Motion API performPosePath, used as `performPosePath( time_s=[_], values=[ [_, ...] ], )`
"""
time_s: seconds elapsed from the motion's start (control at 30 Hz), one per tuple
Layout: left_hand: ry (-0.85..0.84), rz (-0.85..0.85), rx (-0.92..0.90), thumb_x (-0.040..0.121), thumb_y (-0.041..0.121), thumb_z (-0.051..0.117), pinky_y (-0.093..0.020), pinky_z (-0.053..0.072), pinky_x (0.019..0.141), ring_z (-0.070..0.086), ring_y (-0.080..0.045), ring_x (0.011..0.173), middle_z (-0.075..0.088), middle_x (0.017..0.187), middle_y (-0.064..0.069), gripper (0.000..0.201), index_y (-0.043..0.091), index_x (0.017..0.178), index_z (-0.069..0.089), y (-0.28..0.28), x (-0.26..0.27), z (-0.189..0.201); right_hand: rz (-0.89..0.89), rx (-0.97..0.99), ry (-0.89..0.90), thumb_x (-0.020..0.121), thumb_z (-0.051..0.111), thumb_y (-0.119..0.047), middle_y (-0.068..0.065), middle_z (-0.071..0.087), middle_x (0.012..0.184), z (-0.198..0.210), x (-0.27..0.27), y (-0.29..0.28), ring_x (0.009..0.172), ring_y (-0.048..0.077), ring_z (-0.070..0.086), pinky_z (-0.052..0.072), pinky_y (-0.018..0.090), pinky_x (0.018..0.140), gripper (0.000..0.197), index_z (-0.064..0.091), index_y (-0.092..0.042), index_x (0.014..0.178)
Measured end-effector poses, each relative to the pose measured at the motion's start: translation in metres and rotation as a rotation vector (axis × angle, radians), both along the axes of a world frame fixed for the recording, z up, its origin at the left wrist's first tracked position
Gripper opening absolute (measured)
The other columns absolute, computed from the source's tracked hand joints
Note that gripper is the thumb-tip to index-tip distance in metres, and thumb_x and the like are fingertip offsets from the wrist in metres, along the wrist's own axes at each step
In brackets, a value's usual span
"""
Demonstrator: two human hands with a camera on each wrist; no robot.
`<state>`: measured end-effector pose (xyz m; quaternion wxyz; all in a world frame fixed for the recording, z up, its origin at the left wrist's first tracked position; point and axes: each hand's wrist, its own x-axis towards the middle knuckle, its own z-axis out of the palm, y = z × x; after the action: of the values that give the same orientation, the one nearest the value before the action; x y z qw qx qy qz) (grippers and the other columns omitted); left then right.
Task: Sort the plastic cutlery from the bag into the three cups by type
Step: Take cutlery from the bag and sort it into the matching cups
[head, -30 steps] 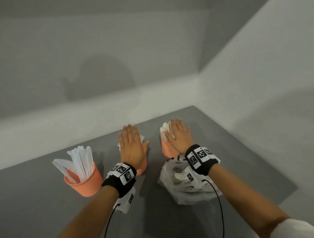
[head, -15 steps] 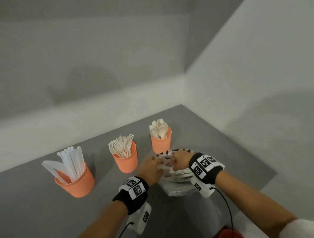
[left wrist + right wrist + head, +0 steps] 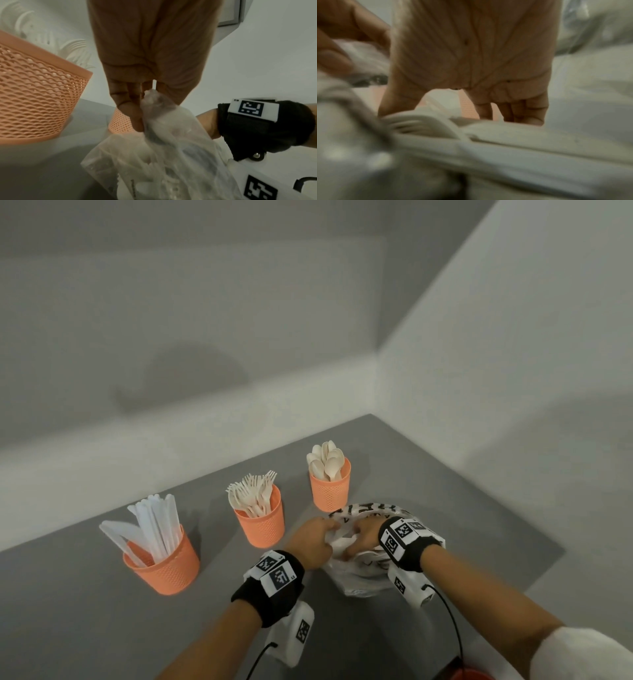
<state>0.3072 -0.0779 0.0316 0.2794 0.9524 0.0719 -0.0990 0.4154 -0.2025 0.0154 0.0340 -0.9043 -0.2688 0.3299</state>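
Observation:
Three orange mesh cups stand in a row: knives (image 3: 161,559) at the left, forks (image 3: 262,522) in the middle, spoons (image 3: 330,487) at the right. The thin plastic bag (image 3: 363,577) lies just in front of the spoon cup. My left hand (image 3: 327,534) pinches the bag's left rim (image 3: 154,105) between thumb and fingers. My right hand (image 3: 349,546) reaches down inside the bag. Its thumb and fingers (image 3: 513,112) are spread apart, with the tips on the white cutlery (image 3: 436,125) lying there. Nothing is plainly gripped.
The grey table (image 3: 85,611) sits in a corner, with walls behind and to the right. Its right edge (image 3: 548,563) runs close past the bag. A red object (image 3: 472,674) shows at the bottom edge. The fork cup (image 3: 34,101) stands close to my left hand.
A second ago both hands were held flat and raised over the cups. They dropped to the bag: the left took hold of its rim and the right went inside.

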Motion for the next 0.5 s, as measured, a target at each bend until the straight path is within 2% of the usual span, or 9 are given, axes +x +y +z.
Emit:
performPosePath(
  time_s=[0.1,0.2,0.33,0.4,0.47,0.5],
  values=[
    [-0.012,-0.003,0.02,0.083,0.003,0.051,-0.03,0.035,0.106,0.046,-0.022,0.124,0.05,0.133,-0.007,0.051,0.013,0.133,0.048,0.002,-0.001,0.001,-0.024,0.063,0.016,0.068,0.072,-0.053,-0.005,0.055,0.123,-0.005,0.004,-0.002,0.112,0.017,0.05,0.036,0.025,0.09,0.067,0.05,-0.031,0.126],
    [-0.026,0.004,0.019,0.083,0.006,0.052,-0.03,0.036,0.105,0.047,-0.022,0.123,0.051,0.132,-0.007,0.049,0.014,0.131,0.049,0.003,-0.001,0.001,-0.039,0.089,0.02,0.073,0.07,-0.044,-0.011,0.056,0.096,-0.013,0.004,-0.002,0.096,0.012,0.049,0.036,0.02,0.077,0.035,0.054,-0.031,0.102],
    [-0.04,0.053,0.001,0.084,0.003,0.05,-0.029,0.035,0.104,0.046,-0.023,0.125,0.05,0.136,-0.008,0.05,0.012,0.133,0.047,0.005,0.001,0.002,-0.035,0.124,0.034,0.075,0.071,-0.032,-0.01,0.053,0.093,-0.004,-0.004,0.001,0.094,0.011,0.049,0.037,0.024,0.082,0.027,0.049,-0.032,0.09],
    [-0.057,0.086,0.004,0.084,0.002,0.048,-0.03,0.035,0.104,0.046,-0.024,0.126,0.05,0.136,-0.01,0.051,0.012,0.134,0.046,0.004,0.0,0.003,-0.016,0.145,0.016,0.07,0.073,-0.033,-0.01,0.057,0.099,-0.002,-0.006,0.005,0.098,0.012,0.052,0.042,0.026,0.088,0.039,0.055,-0.034,0.104],
    [-0.068,0.111,0.026,0.085,0.001,0.046,-0.029,0.034,0.103,0.046,-0.025,0.126,0.048,0.136,-0.01,0.051,0.013,0.134,0.046,0.002,-0.001,0.003,-0.007,0.145,0.007,0.064,0.074,-0.036,-0.007,0.058,0.116,-0.007,-0.004,0.008,0.111,0.013,0.053,0.042,0.028,0.096,0.063,0.051,-0.033,0.123],
    [-0.068,0.122,0.035,0.085,0.002,0.046,-0.03,0.035,0.103,0.046,-0.026,0.125,0.048,0.136,-0.01,0.051,0.013,0.134,0.046,0.001,-0.001,0.003,0.0,0.148,0.007,0.062,0.074,-0.036,-0.007,0.057,0.12,-0.012,-0.001,0.009,0.115,0.014,0.053,0.042,0.028,0.097,0.068,0.05,-0.034,0.126]
  ],
)
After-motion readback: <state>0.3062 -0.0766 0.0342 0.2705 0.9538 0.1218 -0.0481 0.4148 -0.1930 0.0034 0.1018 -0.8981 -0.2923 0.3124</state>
